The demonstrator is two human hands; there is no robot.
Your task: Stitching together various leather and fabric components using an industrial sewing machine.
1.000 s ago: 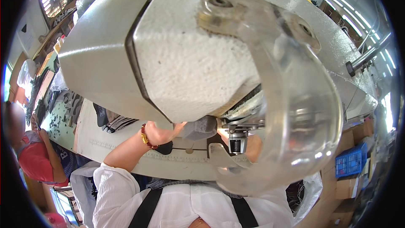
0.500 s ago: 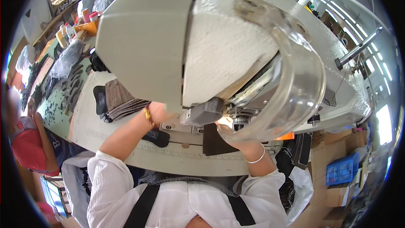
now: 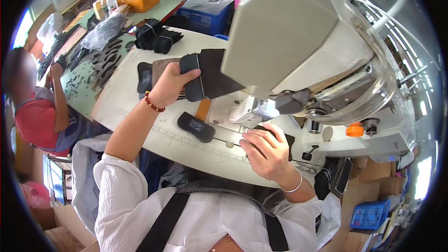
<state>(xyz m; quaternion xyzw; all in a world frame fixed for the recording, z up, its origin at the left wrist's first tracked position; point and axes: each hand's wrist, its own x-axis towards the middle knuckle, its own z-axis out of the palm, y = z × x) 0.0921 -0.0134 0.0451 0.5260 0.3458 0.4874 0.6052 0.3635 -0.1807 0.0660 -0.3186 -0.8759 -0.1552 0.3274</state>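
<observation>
My left hand (image 3: 175, 84) is closed on a dark fabric piece (image 3: 191, 95), thumb on top. This piece has a black rounded end, a pale line across it, and a dark brown panel reaching under the sewing machine head (image 3: 280, 32). My right hand (image 3: 268, 154) has its fingers stretched out and apart beside the presser foot area (image 3: 252, 112). Its fingertips are near a dark piece (image 3: 288, 144) lying on the machine bed, partly hidden by the hand. A black rounded piece with a pale label (image 3: 196, 127) lies on the table in front of my left hand.
Another labelled black piece (image 3: 144, 77) lies to the left of my left hand. Bundled black pieces (image 3: 156, 37) sit farther back. A blue crate (image 3: 203, 21) stands behind the table. At far left, a person in red (image 3: 39, 116) works at a green table (image 3: 77, 84).
My left hand has moved left and up from beneath the machine head, and the dark fabric piece now shows in it. My right hand has come out from behind the clear guard. The view has shifted.
</observation>
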